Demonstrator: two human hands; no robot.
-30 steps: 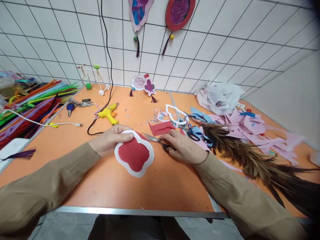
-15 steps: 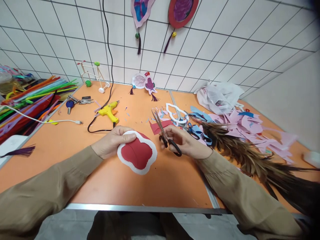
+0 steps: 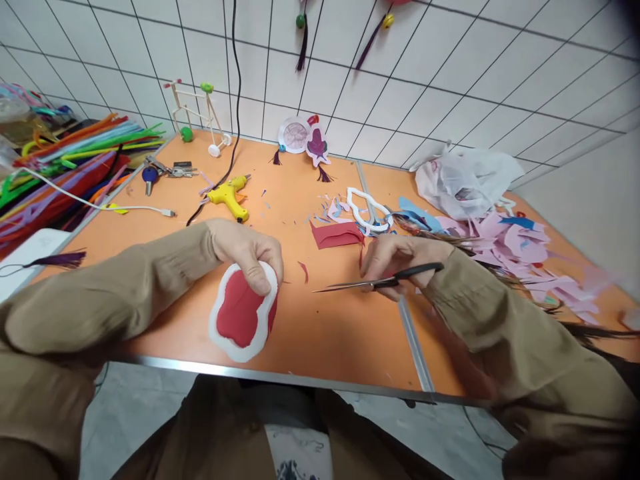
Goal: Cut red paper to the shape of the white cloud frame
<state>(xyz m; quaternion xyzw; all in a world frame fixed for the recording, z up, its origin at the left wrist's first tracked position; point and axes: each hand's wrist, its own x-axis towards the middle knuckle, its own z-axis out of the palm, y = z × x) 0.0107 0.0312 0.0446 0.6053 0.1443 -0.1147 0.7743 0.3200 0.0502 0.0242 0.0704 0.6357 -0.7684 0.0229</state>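
Note:
My left hand (image 3: 250,253) pinches the edge of a flower-shaped paper cutout (image 3: 239,313), red in the middle with a wavy white border. The cutout is tilted over the table near its front edge. Scissors (image 3: 373,285) hang from my right hand (image 3: 400,257), their blades pointing left and looking closed. A thin red strip (image 3: 361,257) shows at my right fingertips; whether they grip it I cannot tell. Behind that hand lies a red paper scrap (image 3: 337,235). Between both hands a small red sliver (image 3: 303,272) rests on the orange table (image 3: 310,340).
A yellow glue gun (image 3: 230,197) with a cord lies at the back left, near keys (image 3: 175,169) and pipe cleaners (image 3: 85,160). On the right are a white plastic bag (image 3: 465,180), pink paper scraps (image 3: 515,247) and a white wavy paper frame (image 3: 370,212).
My right hand has moved right and the scissors have turned from pointing up to pointing left. The cutout has tilted and shifted left. The camera view has tipped downward.

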